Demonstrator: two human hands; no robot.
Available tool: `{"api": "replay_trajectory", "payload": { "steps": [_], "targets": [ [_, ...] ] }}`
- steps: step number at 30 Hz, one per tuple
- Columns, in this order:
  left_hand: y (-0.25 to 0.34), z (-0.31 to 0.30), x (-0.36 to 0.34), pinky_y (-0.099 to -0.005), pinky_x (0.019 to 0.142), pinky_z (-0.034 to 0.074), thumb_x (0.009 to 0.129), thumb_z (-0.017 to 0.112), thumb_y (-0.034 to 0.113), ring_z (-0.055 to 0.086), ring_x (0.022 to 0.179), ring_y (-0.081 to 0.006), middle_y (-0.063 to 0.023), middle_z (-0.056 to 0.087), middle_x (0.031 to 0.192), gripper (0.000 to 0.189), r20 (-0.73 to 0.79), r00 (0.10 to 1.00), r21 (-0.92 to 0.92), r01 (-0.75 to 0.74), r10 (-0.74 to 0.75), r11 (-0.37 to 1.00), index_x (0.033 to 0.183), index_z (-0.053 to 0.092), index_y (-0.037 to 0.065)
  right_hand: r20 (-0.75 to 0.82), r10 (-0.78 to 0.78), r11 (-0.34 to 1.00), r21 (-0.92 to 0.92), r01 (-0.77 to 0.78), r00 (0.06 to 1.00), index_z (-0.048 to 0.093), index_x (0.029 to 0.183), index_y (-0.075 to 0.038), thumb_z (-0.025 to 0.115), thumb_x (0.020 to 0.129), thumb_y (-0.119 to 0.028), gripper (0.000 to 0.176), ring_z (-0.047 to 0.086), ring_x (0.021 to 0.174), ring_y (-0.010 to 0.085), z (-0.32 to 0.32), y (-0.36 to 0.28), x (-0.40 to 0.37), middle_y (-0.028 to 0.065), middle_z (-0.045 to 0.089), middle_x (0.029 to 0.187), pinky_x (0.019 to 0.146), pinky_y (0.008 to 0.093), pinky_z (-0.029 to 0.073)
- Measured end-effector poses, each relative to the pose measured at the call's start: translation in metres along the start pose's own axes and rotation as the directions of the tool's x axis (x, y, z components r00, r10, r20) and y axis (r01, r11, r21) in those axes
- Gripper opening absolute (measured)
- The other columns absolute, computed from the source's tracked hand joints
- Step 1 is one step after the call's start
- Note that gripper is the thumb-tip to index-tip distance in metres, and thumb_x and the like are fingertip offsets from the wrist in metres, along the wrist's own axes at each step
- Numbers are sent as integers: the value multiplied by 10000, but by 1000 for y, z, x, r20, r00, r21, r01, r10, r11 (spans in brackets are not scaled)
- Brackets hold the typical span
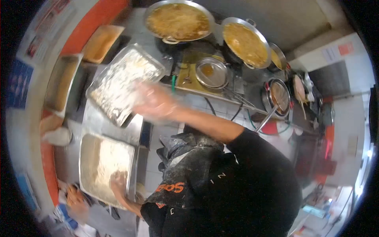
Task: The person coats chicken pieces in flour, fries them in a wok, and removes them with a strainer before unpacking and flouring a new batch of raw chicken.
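My right hand [154, 102], blurred by motion and apparently in a thin clear glove, is over the near edge of a metal tray [159, 71] holding flour-coated pieces [118, 85]. Whether it holds anything is not visible. Lower down, my left hand [118, 182] reaches into a large rectangular tub [81, 168] of pale flour [108, 160]. Its fingers are dusted and partly lost against the flour, so their grip cannot be made out.
Two wide pans [177, 21] [245, 42] of bubbling oil stand at the top. A strainer [212, 74] lies below them. Metal containers [63, 85] line the left wall near a white bottle [59, 136]. Orange-brown items [75, 197] sit at lower left.
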State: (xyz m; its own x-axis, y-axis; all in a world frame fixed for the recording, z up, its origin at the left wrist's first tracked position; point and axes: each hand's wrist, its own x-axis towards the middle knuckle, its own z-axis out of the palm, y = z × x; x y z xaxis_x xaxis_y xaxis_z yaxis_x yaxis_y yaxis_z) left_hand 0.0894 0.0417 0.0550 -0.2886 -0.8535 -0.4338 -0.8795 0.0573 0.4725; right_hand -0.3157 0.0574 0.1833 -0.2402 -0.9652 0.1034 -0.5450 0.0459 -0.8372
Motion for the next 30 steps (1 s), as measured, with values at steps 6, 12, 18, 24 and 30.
{"api": "replay_trajectory", "payload": {
  "steps": [6, 12, 18, 24, 30],
  "targets": [
    [-44, 40, 34, -283, 700, 512, 904, 675, 134, 636, 841, -208, -196, 653, 1015, 413, -322, 926, -475, 24, -199, 880, 1219, 529, -91, -569, 355, 676, -391, -625, 741, 519, 1279, 15, 686, 828, -324, 589, 597, 1101, 353, -231, 128, -62, 235, 598, 1204, 1004, 418, 448],
    [-70, 62, 55, -276, 793, 502, 965, 575, 259, 639, 921, -225, -120, 673, 1080, 429, -554, 824, 224, 286, -120, 932, 1305, 526, 1, -787, 288, 420, -408, -811, 545, 577, 1182, -46, 661, 822, -290, 443, 629, 1039, 378, -416, 322, -119, 215, 651, 1113, 904, 438, 499],
    [-84, 84, 81, -278, 874, 484, 1043, 362, 249, 587, 1035, -199, -61, 619, 1185, 383, -519, 783, -133, 322, -343, 937, 1356, 499, 77, -627, 547, 223, -530, -818, 555, 668, 1000, -69, 663, 807, -274, 281, 634, 1017, 371, -486, 453, -124, 187, 671, 1063, 876, 449, 504],
    [-29, 70, 80, -319, 883, 509, 1004, 429, 233, 629, 1050, -254, -156, 656, 1154, 399, -659, 690, -228, 197, -300, 954, 1278, 552, -30, -695, 429, 228, -535, -814, 577, 680, 930, -76, 604, 853, -288, 238, 647, 952, 353, -506, 496, -156, 156, 690, 1012, 829, 458, 512],
    [25, 67, 88, -328, 882, 511, 1000, 428, 243, 629, 1056, -267, -169, 656, 1153, 413, -668, 696, 86, 423, -263, 902, 1283, 550, -32, -838, 443, 413, -124, -902, 318, 677, 904, -87, 597, 871, -240, 176, 652, 872, 331, -442, 357, -203, 120, 690, 899, 776, 407, 505]
  ]
}}
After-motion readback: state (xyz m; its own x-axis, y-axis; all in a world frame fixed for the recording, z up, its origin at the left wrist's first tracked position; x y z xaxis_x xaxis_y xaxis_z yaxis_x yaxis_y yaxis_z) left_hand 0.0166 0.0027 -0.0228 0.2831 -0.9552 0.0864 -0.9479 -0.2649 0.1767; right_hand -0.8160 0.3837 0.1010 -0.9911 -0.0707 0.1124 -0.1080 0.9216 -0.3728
